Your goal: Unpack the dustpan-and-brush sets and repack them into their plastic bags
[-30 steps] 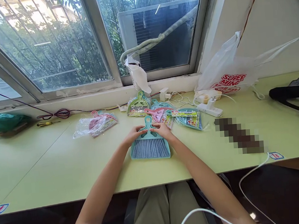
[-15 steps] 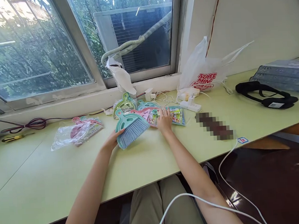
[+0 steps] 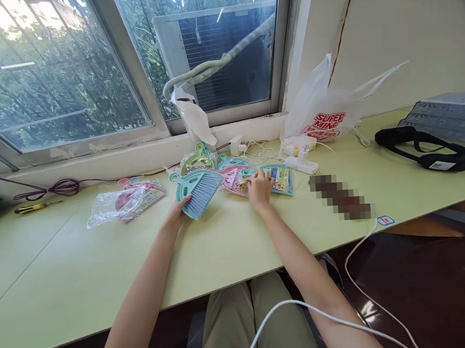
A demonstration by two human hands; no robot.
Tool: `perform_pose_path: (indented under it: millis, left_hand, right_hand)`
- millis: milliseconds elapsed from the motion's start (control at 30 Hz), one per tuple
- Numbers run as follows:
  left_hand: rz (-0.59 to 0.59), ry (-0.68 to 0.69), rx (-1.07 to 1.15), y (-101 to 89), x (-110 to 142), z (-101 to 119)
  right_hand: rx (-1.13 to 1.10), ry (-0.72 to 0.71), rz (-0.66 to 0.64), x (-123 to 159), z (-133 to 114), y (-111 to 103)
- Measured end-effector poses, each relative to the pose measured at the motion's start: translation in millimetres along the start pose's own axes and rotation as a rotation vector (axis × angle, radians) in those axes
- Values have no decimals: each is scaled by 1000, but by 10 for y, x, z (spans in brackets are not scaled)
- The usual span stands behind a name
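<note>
My left hand (image 3: 178,210) is closed on the lower edge of a mint-green dustpan-and-brush set (image 3: 202,189), held tilted with its grey-blue bristles facing me. Its handle ring points to the upper left. My right hand (image 3: 261,189) has its fingers curled over the handle end of another teal dustpan-and-brush set (image 3: 282,179), which has a colourful label card and lies on the table. Under and beside that hand is a pink set (image 3: 235,180), partly covered. Behind them lie a green set (image 3: 200,157) in clear wrap and a light-blue set (image 3: 228,161).
Left on the table (image 3: 85,277) are a pink set (image 3: 141,198) with clear plastic, and a screwdriver (image 3: 32,208). A power strip (image 3: 303,163), white plastic bag (image 3: 323,110), blurred-out item (image 3: 340,196) and black strap (image 3: 428,149) lie right. A white cable (image 3: 287,302) crosses my lap.
The mint-green set has swung left and tilted further in my left hand. My right hand's fingers have gone from lying fairly flat to curled on the teal set. The view has shifted slightly.
</note>
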State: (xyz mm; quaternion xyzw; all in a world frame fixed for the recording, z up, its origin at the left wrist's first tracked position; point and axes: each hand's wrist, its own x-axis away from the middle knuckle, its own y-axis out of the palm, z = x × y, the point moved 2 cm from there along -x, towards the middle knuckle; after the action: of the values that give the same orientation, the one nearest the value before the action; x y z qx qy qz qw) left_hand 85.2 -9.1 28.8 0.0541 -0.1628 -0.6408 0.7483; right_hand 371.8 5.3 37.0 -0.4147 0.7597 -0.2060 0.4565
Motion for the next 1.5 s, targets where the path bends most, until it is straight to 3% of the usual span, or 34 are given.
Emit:
perform_pose_path:
  millis: [167, 233, 400, 567, 700, 933, 1100, 1500]
  left_hand:
    - [12, -14, -2, -4, 1, -15]
    - [11, -10, -14, -2, 3, -21]
    - [10, 2, -25, -12, -9, -47]
    - [-17, 5, -28, 7, -6, -77]
    - [-50, -3, -32, 49, 5, -94]
    - [-72, 46, -32, 109, 28, -123]
    - [-93, 78, -39, 109, 13, -183]
    - [-101, 136, -71, 218, 105, -151]
  right_hand:
    - [-272, 204, -128, -12, -8, -16]
    - [-358, 247, -123, -10, -21, -8]
    - [-559, 225, 11, 6, -107, -64]
    - [-691, 93, 109, 43, -238, -182]
    - [-703, -5, -58, 115, -380, -167]
    - [-858, -184, -458, 350, -613, 88]
    - [-898, -214, -557, 448, -656, 193]
    - [-1011, -55, -763, 493, -653, 283]
